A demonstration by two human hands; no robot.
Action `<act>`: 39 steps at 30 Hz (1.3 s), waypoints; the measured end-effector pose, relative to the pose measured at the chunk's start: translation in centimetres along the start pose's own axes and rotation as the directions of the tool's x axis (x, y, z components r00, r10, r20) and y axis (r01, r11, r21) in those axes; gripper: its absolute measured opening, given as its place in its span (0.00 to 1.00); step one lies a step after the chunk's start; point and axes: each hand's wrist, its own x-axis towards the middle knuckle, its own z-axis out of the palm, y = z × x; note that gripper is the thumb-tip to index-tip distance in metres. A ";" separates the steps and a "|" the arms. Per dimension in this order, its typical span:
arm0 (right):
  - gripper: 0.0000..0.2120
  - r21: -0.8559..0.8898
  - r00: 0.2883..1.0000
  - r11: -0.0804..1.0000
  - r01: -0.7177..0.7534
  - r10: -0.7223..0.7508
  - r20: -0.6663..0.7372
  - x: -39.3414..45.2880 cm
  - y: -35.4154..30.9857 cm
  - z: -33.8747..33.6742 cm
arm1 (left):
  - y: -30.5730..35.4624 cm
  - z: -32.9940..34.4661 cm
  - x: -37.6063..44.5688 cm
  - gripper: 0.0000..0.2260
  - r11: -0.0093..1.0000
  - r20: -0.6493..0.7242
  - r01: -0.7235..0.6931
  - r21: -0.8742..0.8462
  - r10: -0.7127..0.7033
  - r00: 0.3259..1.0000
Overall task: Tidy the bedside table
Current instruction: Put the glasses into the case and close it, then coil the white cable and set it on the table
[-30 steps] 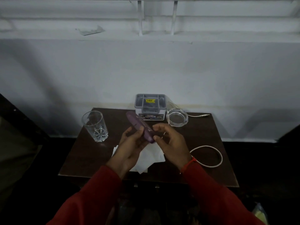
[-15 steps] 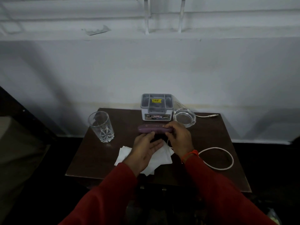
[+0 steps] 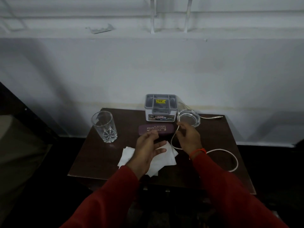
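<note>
A purple spectacle case (image 3: pixel 156 129) with white lettering lies flat on the dark wooden bedside table (image 3: pixel 92 155), just in front of a grey organiser box (image 3: pixel 160 107). My left hand (image 3: pixel 148 150) hovers open, fingers apart, over crumpled white tissues (image 3: pixel 164 160), its fingertips close to the case. My right hand (image 3: pixel 189 139) is to the right of the case and pinches a white cable (image 3: pixel 230 153), which rises to its fingers and loops across the table's right side.
A drinking glass (image 3: pixel 104 127) stands at the table's left. A clear glass dish (image 3: pixel 189 119) sits beside the box at the back right. The cable's plug end lies near the back right edge. A white wall is right behind the table.
Both hands carried the purple case forward, turned it level and laid it down before the box. They have let go of it and drawn back; the right hand still has the cable.
</note>
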 end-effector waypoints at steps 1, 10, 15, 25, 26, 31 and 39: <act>0.15 0.009 0.998 0.998 -0.055 0.055 0.035 0.0 0.1 0.1 | 0.0 -0.1 0.0 0.03 1.000 -0.005 -0.005 0.013 0.005 1.000; 0.14 0.364 0.956 0.885 -0.291 0.286 0.070 0.8 -0.1 0.9 | -0.1 -0.5 0.3 0.05 0.996 -0.013 -0.043 0.082 0.044 0.999; 0.11 0.393 0.940 0.919 -0.035 0.163 -0.298 0.2 -1.0 -0.4 | 0.2 -0.3 -0.1 0.06 0.962 0.018 -0.217 0.167 0.217 0.976; 0.15 0.495 0.856 0.749 0.441 -0.185 -0.483 -2.4 -8.4 -7.6 | 2.4 2.9 -3.5 0.12 0.626 0.251 -0.667 0.405 0.625 0.739; 0.15 0.506 0.837 0.712 0.488 -0.215 -0.504 -3.1 -9.8 -8.8 | 3.0 3.5 -4.2 0.14 0.549 0.273 -0.730 0.407 0.690 0.670; 0.13 0.542 0.767 0.544 0.641 -0.422 -0.483 -6.9 -16.4 -15.1 | 7.1 7.9 -7.9 0.31 0.284 0.336 -0.809 0.514 0.802 0.494; 0.16 0.468 0.802 0.661 0.587 -0.394 -0.450 -9.5 -21.0 -22.6 | 11.9 8.1 -13.4 0.10 0.375 0.327 -0.782 0.498 0.754 0.570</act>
